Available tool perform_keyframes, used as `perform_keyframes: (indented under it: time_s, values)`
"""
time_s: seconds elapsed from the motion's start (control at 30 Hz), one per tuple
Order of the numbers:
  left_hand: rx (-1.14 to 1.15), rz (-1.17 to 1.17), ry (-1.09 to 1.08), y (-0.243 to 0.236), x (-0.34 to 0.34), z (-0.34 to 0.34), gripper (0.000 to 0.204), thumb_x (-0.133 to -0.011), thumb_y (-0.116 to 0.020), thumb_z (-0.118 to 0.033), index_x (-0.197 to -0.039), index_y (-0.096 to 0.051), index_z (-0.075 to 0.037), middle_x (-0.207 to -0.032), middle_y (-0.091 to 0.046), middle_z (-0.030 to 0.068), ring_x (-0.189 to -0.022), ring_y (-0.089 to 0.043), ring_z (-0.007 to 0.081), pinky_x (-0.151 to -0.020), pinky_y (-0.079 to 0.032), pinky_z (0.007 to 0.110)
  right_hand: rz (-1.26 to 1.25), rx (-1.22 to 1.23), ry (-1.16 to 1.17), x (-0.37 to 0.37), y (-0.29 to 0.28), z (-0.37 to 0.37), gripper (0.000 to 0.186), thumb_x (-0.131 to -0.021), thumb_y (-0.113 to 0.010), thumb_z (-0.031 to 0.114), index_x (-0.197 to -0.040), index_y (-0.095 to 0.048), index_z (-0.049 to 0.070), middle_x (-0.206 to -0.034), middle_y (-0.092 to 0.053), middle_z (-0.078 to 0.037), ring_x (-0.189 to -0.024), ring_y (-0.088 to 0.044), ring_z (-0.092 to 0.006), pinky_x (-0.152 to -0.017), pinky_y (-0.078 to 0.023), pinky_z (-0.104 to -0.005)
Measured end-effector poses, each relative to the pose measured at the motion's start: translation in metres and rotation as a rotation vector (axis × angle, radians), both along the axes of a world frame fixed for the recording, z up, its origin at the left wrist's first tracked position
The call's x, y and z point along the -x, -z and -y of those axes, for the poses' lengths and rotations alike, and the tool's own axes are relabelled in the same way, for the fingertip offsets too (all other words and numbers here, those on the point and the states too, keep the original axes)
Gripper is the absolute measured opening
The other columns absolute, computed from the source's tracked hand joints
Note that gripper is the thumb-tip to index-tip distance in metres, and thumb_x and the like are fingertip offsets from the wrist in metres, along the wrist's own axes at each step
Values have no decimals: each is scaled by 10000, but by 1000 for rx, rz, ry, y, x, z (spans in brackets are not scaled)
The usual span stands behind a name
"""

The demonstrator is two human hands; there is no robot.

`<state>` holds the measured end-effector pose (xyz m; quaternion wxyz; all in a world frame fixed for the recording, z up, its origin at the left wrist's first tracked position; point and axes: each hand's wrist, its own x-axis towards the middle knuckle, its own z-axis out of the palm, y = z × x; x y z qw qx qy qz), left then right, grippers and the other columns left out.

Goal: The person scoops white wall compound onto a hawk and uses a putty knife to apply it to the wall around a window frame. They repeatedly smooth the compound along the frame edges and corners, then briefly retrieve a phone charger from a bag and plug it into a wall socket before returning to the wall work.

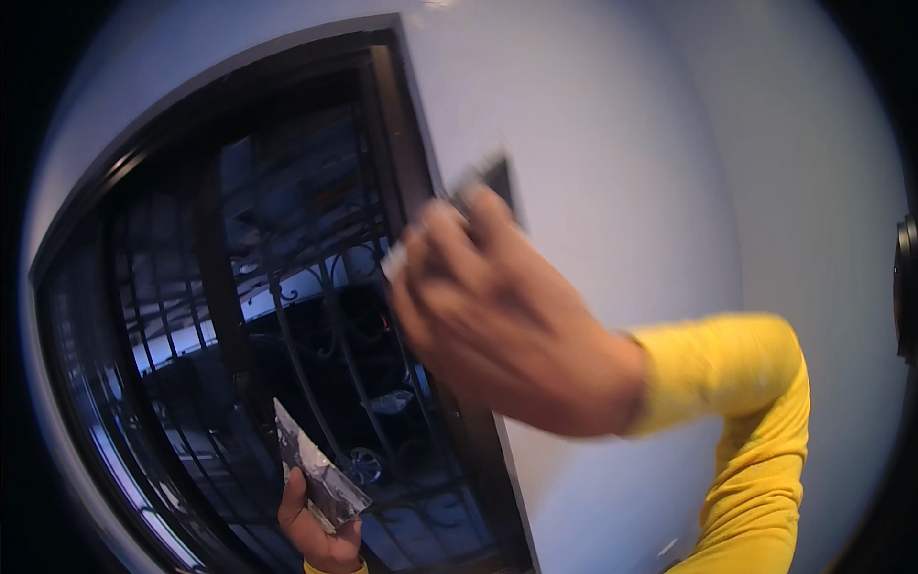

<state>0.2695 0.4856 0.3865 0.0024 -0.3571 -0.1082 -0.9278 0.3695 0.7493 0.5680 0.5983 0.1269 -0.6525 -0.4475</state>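
Note:
My right hand (516, 325), in a yellow sleeve, is raised beside the window frame and smeared by motion. Its fingers close round a dark flat putty knife (498, 182), whose blade lies against or close to the pale wall; contact cannot be told, and my fingers hide the rest of it. Lower left, my left hand (320, 531) grips a second flat metal putty knife (316, 469) between thumb and fingers. Pale smears cover that blade, which tapers to a point at its upper end and stands in front of the window.
A dark window frame (406, 143) borders the pale wall (612, 115). Behind the glass are curled metal bars (296, 354) and a dark parked vehicle with a wheel (363, 466). A dark round-edged object (905, 287) is fixed at the far right.

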Motion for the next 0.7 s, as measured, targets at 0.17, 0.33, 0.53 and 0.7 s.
perform_keyframes:
  time_s: [0.17,0.33,0.53,0.7]
  values:
    - [77,145,-7,7,10,-15,360,-939,-577,-74,-1286,-633,4,-1121,-749,184,-945,-759,341,-760,-654,513,264,189,-374,-11,44,-46,279,-882,-670,149,-1160,-673,121,-1196,-662,-89,-1145,-582,-296,-959,-456,-494]
    - [164,51,-29,-10,23,-29,428,-906,-632,-17,-1332,-595,-5,-1240,-705,175,-1130,-704,326,-999,-569,489,324,207,-162,-9,30,-74,420,-855,-728,75,-1244,-627,194,-1322,-614,-76,-1210,-566,-292,-1013,-457,-501]
    - [346,-142,-110,-38,51,-33,407,-935,-689,-123,-1315,-600,-7,-1269,-695,128,-1158,-693,273,-1031,-537,396,263,54,-145,-8,27,-54,471,-784,-847,109,-1201,-652,210,-1242,-670,-12,-1161,-596,-258,-1007,-466,-446]
    - [443,-278,-138,-62,69,-34,398,-959,-711,-181,-1312,-615,-25,-1268,-696,126,-1156,-698,248,-1009,-553,367,199,-119,-222,-3,9,-35,493,-723,-870,152,-1188,-721,218,-1177,-682,26,-1063,-564,-204,-890,-476,-341]
